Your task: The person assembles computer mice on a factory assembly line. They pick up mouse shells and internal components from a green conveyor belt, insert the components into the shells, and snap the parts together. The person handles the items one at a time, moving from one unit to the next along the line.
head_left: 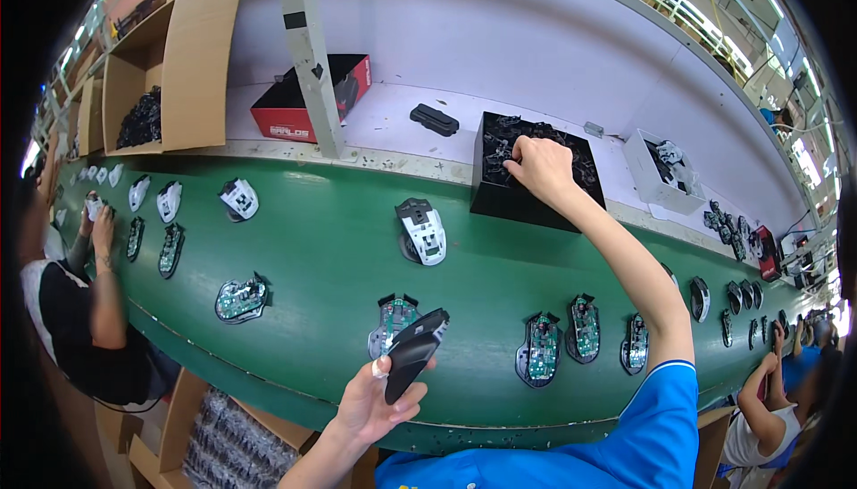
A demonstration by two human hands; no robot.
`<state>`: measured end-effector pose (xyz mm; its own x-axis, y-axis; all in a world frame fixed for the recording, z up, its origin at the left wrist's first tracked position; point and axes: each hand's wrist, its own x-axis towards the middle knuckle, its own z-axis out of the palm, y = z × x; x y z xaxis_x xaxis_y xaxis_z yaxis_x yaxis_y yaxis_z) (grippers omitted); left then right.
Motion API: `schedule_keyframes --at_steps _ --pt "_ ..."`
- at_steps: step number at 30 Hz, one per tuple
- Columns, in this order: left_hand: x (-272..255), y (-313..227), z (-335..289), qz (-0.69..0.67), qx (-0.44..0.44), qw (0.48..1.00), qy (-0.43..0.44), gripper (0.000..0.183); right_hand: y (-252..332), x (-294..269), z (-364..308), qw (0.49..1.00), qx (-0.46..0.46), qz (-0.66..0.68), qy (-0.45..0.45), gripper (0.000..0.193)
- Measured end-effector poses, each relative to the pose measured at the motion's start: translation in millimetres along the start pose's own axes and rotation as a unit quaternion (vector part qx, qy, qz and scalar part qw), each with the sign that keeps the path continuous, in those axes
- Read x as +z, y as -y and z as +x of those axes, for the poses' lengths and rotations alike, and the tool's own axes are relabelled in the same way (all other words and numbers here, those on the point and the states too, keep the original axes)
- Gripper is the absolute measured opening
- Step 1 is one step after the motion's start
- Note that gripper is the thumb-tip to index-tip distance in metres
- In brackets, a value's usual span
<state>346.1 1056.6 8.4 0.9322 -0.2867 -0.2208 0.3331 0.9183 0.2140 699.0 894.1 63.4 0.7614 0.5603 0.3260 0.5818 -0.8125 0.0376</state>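
Held up over the belt, a black computer mouse shell [416, 357] is gripped between the thumb and fingers of my left hand [373, 404]. A white wrap covers the tip of that thumb. Right behind the shell lies a mouse base with a green circuit board [391, 317], partly covered by it. My right arm stretches forward to a black box [522, 209] filled with small black plastic parts [500, 148]. At the parts, my right hand [543, 167] has its fingers curled and pressed together; whatever is between the fingertips cannot be made out.
On the green belt [312, 284] lie a white-and-black mouse shell [421, 230] and several circuit-board bases [538, 351]. Behind it, the shelf carries a red-and-black box [281, 114], a black part [435, 119] and a white bin [656, 176]. Co-workers sit at left [80, 319] and right.
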Motion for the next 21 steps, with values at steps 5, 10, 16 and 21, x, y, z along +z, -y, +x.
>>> schedule_keyframes --at_steps 5,10,16,21 --pt "3.4 -3.2 -9.4 -0.025 0.009 1.0 0.002 0.063 -12.8 -28.6 20.7 0.98 0.118 0.113 0.118 0.014" --pt "10.9 -7.4 -6.6 -0.036 0.006 0.999 -0.036 0.069 -72.0 -51.9 31.6 0.875 0.234 0.355 0.231 0.025" --pt "12.3 1.4 5.4 -0.007 -0.004 1.0 -0.015 0.065 -88.5 -70.0 10.3 0.832 0.265 0.466 0.145 0.027" --pt "29.4 4.9 1.2 0.08 0.004 0.996 0.036 0.068 -12.9 -138.7 -55.8 0.853 0.095 0.5 0.116 0.027"
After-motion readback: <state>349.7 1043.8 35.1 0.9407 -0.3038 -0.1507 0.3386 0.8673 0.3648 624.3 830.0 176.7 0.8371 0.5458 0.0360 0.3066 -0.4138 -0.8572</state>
